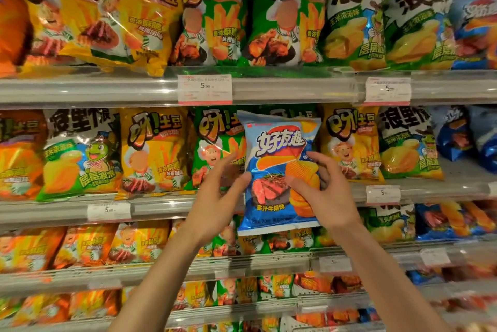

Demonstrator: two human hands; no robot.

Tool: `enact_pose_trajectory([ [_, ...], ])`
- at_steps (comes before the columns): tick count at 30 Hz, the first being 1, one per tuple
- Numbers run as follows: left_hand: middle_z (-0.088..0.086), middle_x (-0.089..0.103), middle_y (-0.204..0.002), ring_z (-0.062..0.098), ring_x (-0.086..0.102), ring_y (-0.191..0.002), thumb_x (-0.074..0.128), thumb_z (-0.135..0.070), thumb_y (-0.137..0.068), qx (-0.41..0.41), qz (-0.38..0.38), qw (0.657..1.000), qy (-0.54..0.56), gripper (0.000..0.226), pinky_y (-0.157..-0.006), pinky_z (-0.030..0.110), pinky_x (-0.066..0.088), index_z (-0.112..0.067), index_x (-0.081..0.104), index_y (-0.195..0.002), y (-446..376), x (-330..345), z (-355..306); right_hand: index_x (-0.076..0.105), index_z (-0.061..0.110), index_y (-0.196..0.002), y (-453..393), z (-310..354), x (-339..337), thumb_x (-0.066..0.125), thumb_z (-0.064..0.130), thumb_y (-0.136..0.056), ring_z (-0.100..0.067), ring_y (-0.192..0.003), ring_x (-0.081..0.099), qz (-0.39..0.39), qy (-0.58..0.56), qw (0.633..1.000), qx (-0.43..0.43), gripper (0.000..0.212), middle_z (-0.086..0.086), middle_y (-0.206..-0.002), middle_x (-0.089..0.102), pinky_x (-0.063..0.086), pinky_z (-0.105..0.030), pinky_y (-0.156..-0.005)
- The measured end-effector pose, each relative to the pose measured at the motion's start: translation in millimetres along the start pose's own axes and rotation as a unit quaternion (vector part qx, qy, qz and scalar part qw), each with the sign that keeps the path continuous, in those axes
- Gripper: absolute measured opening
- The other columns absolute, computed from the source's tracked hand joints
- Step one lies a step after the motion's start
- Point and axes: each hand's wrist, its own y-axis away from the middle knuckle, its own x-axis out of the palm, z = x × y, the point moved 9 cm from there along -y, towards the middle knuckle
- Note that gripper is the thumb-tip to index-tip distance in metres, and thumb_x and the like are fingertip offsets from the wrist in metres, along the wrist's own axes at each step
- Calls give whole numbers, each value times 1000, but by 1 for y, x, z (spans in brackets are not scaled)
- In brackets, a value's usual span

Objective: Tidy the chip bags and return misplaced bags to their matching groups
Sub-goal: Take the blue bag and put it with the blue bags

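Note:
A blue chip bag with a steak picture hangs upright in front of the second shelf, covering a green bag and part of a yellow bag. My right hand grips its right edge, thumb on the front and fingers behind. On the bag's left side my left hand has its fingers spread, the thumb tip touching the edge. Other blue bags of the same kind lie at the far right of this shelf and on the top shelf.
Several shelves of chip bags fill the view: yellow, green and white-green corn bags on top. On the second shelf a white-green bag sits between orange and yellow ones. Price tags clip to the shelf rails.

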Motion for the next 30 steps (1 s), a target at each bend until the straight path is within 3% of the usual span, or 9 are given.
enact_pose_trajectory([
  [4, -41, 57, -125, -16, 58, -113, 62, -43, -95, -21, 27, 997, 66, 55, -90, 16, 54, -50, 40, -145, 14, 14, 13, 53, 22, -133, 17, -6, 21, 78, 11, -87, 2, -97, 70, 17, 3, 1000, -3, 53, 1, -122, 68, 55, -15, -77],
  [7, -56, 56, -104, -21, 58, -104, 65, -33, -95, -40, 17, 995, 91, 49, -83, 10, 53, -58, 42, -131, 21, 17, 29, 55, 32, -129, 28, -16, 22, 81, 29, -86, -10, -112, 68, 8, 27, 1000, 5, 51, -2, -128, 67, 57, -31, -93],
  [9, -44, 63, -109, -10, 64, -107, 67, -30, -92, -43, 7, 993, 108, 50, -82, 13, 55, -57, 45, -128, 25, 22, 37, 54, 37, -131, 36, -24, 16, 81, 41, -84, -8, -118, 64, 2, 48, 999, 23, 55, 5, -130, 66, 54, -29, -95],
  [11, -23, 66, -123, 9, 66, -116, 68, -34, -88, -47, 5, 990, 130, 51, -89, 28, 59, -51, 48, -131, 29, 33, 40, 54, 34, -133, 45, -29, 4, 80, 36, -86, 5, -106, 64, -18, 57, 997, 40, 53, 11, -121, 68, 51, -13, -81],
  [14, -3, 66, -130, 20, 66, -118, 67, -39, -84, -48, 21, 988, 146, 57, -94, 39, 59, -40, 50, -138, 37, 59, 36, 55, 34, -132, 59, -34, -24, 79, 32, -86, -3, -96, 68, -53, 35, 996, 54, 52, 7, -111, 70, 53, -22, -75],
  [20, -5, 67, -132, 17, 65, -121, 70, -31, -93, -45, 36, 988, 140, 57, -96, 36, 58, -29, 50, -146, 48, 135, 12, 54, 30, -134, 77, -40, -103, 78, 30, -88, -1, -87, 71, -73, 9, 996, 53, 51, 7, -107, 72, 54, -17, -67],
  [23, -6, 62, -138, 16, 63, -124, 67, -29, -92, -47, 44, 987, 148, 58, -94, 36, 59, -31, 49, -147, 51, 191, -10, 54, 31, -131, 83, -42, -161, 76, 29, -90, 8, -76, 67, -75, 6, 996, 42, 47, 29, -85, 70, 51, -15, -65],
  [27, -4, 63, -138, 19, 65, -121, 71, -32, -94, -39, 58, 987, 143, 56, -94, 44, 60, -32, 51, -146, 48, 279, -43, 54, 37, -132, 87, -48, -253, 79, 33, -88, -8, -105, 71, -95, -7, 994, 48, 50, 12, -117, 71, 61, -32, -82],
  [30, -5, 65, -135, 20, 67, -117, 69, -25, -97, -35, 80, 986, 143, 55, -91, 39, 60, -33, 49, -147, 43, 343, -69, 54, 38, -132, 85, -49, -320, 78, 35, -88, -9, -109, 70, -117, -3, 992, 48, 50, 10, -122, 69, 62, -31, -82],
])
